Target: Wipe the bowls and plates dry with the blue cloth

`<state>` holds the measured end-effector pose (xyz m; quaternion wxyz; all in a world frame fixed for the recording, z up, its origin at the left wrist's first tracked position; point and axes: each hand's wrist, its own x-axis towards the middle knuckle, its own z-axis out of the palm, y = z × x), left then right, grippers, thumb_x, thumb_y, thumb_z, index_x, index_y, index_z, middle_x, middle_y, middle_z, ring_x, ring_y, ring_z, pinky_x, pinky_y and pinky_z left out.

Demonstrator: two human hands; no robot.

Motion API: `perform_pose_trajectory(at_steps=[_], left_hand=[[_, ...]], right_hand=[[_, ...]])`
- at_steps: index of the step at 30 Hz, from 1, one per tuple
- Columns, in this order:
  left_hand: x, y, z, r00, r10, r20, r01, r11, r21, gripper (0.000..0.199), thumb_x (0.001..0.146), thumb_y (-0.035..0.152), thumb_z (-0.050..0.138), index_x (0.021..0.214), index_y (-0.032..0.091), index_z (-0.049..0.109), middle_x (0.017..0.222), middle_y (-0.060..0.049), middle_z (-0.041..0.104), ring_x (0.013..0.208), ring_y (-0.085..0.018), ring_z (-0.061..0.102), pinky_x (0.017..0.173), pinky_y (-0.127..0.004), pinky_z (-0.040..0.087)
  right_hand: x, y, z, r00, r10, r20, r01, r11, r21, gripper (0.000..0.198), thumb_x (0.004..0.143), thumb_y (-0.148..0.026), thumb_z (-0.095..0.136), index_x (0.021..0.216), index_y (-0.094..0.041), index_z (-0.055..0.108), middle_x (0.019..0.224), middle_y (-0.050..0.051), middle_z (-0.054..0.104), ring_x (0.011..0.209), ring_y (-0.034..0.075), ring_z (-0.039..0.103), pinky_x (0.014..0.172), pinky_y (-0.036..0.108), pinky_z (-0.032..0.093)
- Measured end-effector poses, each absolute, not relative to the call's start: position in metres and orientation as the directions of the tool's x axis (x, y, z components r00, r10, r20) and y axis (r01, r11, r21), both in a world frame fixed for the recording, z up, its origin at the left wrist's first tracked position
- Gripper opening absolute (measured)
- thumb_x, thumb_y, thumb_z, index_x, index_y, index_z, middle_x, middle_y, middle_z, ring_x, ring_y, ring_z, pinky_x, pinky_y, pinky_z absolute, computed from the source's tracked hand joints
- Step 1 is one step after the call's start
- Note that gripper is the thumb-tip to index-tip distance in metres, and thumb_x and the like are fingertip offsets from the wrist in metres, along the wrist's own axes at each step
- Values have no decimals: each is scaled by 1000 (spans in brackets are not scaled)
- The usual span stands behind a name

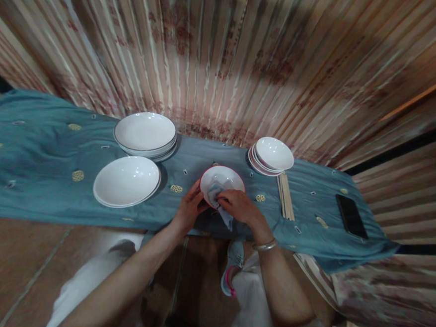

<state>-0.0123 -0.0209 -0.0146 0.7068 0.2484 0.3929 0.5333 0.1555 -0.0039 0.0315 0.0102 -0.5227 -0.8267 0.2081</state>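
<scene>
Between my hands, near the table's front edge, is a small white bowl [226, 175] with a red rim. My left hand [189, 207] grips the bowl's left side, fingers at the rim. With my right hand [237, 204] I press a grey-blue cloth [216, 191] against the inside of the bowl, and one end of the cloth hangs over the near rim. A bracelet circles my right wrist. My right fingertips are partly hidden in the cloth.
Stacked large plates [145, 131] and wide white bowls [127, 182] stand to the left. On the right are stacked small bowls [274, 153], a bundle of chopsticks [285, 198] and a black phone [351, 216]. A patterned curtain [218, 59] hangs behind the cloth-covered table [45, 171].
</scene>
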Motion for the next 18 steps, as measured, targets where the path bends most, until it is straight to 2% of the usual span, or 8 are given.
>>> perform_pose_trajectory(at_steps=[4, 7, 11, 18], left_hand=[[-13, -20, -18, 108, 947, -302, -542, 311, 781, 50, 70, 30, 79, 119, 27, 68, 128, -5, 65, 112, -26, 61, 85, -39, 58], [-13, -20, -21, 91, 945, -315, -548, 312, 776, 46, 69, 29, 79, 115, 27, 70, 126, -5, 66, 112, -25, 61, 87, -39, 58], [-13, -19, -23, 85, 946, -313, -558, 305, 771, 43, 69, 26, 79, 112, 25, 71, 125, -6, 67, 113, -25, 61, 88, -39, 57], [-12, -20, -20, 94, 943, -318, -563, 314, 764, 48, 73, 23, 76, 121, 26, 67, 134, -6, 62, 118, -27, 60, 91, -43, 57]], right_hand=[[146, -3, 17, -484, 874, -40, 734, 381, -563, 30, 92, -16, 50, 117, -18, 65, 111, 7, 72, 103, 19, 66, 91, 30, 47], [138, -1, 7, -482, 874, 64, 664, 412, -624, 43, 91, -14, 48, 133, -19, 56, 128, 9, 66, 118, 20, 61, 103, 34, 45], [128, 2, 2, -467, 873, 139, 654, 447, -610, 48, 93, -15, 42, 141, -16, 49, 141, 12, 57, 132, 19, 52, 114, 35, 37], [116, 13, 6, -395, 905, 159, 754, 418, -507, 48, 96, -16, 36, 143, -16, 47, 141, 13, 54, 132, 21, 49, 115, 39, 37]])
